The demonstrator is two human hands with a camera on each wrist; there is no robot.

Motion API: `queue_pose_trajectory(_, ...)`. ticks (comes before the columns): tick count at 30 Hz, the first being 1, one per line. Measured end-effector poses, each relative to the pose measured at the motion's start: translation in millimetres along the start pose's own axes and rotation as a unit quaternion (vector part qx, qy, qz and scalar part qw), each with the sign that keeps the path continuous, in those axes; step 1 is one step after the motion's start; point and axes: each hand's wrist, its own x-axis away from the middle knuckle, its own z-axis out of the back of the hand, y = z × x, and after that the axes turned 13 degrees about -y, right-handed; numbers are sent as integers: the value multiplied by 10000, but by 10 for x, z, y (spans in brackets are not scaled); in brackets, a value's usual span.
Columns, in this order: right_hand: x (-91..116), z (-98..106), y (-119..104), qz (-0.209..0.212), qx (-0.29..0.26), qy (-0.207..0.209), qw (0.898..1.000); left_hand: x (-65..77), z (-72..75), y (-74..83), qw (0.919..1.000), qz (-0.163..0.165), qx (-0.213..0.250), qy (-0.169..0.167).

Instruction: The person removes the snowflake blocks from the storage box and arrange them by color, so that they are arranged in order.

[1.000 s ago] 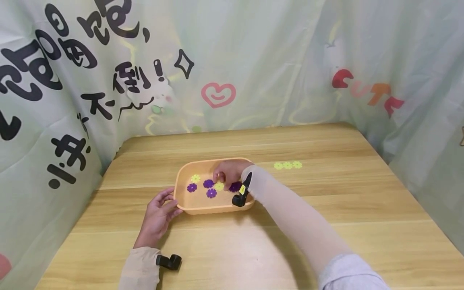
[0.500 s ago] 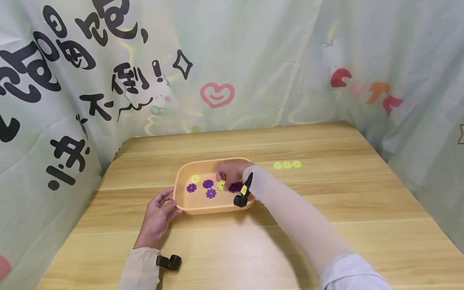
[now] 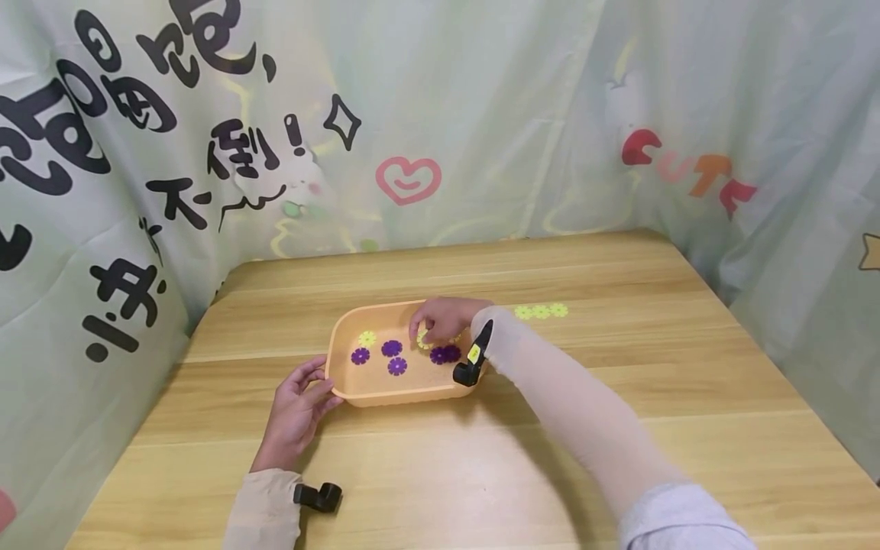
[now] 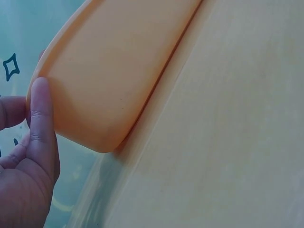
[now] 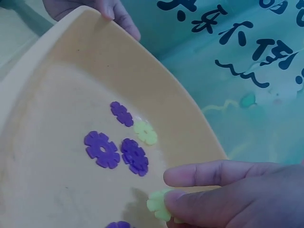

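Observation:
An orange plastic tray (image 3: 426, 394) sits on the table in the head view. My left hand (image 3: 296, 412) pinches its left corner, thumb (image 4: 42, 109) along the outer wall and fingers at the rim. Over the tray's far right part, my right hand (image 3: 450, 315) pinches a yellow flower-shaped plastic disc (image 5: 157, 205) between thumb and fingers. On the tray floor lie several purple flower-shaped discs (image 5: 102, 150), two of them overlapping (image 5: 135, 157), with another yellow disc (image 3: 367, 338) to the left. More purple discs (image 3: 445, 354) lie below my right hand.
Three yellow discs (image 3: 541, 312) lie in a row on the wooden table (image 3: 440, 473), right of the tray and close to my right sleeve. A printed curtain (image 3: 481, 137) stands behind the table and along its sides.
My right hand has drawn the yellow disc away from the tray's middle, toward the far right, uncovering purple discs there. My left hand keeps its hold on the tray corner.

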Motion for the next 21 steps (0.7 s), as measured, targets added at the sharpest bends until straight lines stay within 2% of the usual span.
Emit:
queue_pose_trajectory(11, 124, 112, -15, 60, 583, 409, 9974, -13, 21, -9, 10000, -64, 18, 9)
queue_pose_trajectory(16, 236, 165, -19, 84, 640, 573, 9963, -11, 19, -8, 10000, -33, 5, 33)
queue_pose_trajectory(21, 353, 221, 81, 180, 600, 833, 9946, -11, 1, -3, 10000, -21, 23, 46)
